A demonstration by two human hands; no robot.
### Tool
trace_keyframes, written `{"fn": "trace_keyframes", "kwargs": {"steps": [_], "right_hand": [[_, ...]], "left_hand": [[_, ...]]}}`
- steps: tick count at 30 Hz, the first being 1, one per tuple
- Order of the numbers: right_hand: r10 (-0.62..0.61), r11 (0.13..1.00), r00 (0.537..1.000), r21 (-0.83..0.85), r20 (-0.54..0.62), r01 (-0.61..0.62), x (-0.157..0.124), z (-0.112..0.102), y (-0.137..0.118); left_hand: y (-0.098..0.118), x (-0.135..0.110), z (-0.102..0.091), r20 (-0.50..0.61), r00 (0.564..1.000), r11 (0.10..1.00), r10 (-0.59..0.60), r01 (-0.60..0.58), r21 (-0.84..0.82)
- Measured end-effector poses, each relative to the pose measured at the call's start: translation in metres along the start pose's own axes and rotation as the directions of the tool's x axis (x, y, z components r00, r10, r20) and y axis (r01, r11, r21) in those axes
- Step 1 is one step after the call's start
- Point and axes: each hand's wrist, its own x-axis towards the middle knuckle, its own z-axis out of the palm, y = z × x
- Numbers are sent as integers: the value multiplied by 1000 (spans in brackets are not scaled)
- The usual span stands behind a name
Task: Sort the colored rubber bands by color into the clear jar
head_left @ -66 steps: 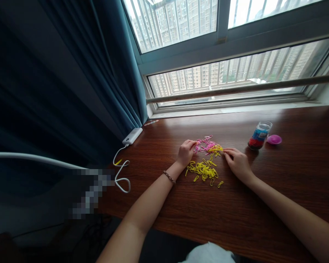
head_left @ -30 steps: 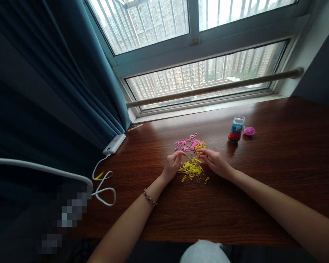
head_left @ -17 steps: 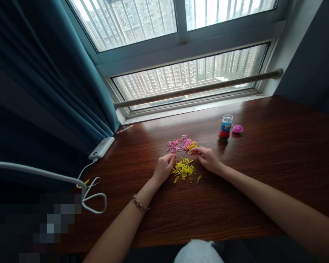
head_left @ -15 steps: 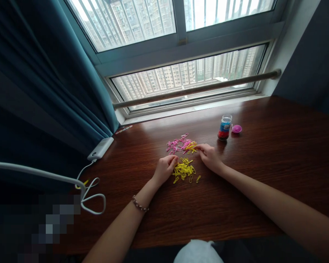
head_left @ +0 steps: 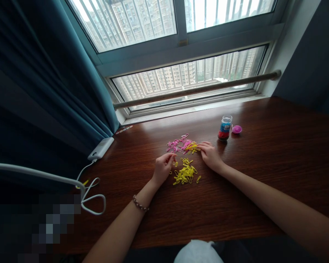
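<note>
A heap of yellow pin-shaped plastic stitch markers lies on the brown table. Beyond it is a cluster of pink stitch markers, and a small yellow bunch overlaps its right side. My left hand is just left of the yellow heap, thumb and fingers pinched together; what is between the tips is too small to tell. One loose yellow stitch marker shows right below those fingertips. My right hand rests on the table with its fingers stretched out, their tips touching the small yellow bunch.
An uncapped glass jar with a blue and red label stands at the right, beside a pink lid. A white charger box with a looped cable lies on the left, near the blue curtain.
My left hand has lifted slightly away from the yellow heap, and a loose yellow marker now shows under its fingertips. The heap has shifted slightly. My right hand's fingers have drawn back slightly rightward.
</note>
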Motion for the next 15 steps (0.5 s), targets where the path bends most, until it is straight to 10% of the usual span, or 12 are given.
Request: {"fn": "trace_keyframes", "kwargs": {"steps": [10, 15], "right_hand": [[-18, 991, 980, 125, -197, 43, 0, -10, -16], [-215, 924, 974, 307, -76, 228, -4, -20, -36]], "left_hand": [[-1, -3, 2, 89, 996, 1000, 15, -14, -13], [-2, -2, 2, 44, 999, 1000, -5, 5, 17]]}}
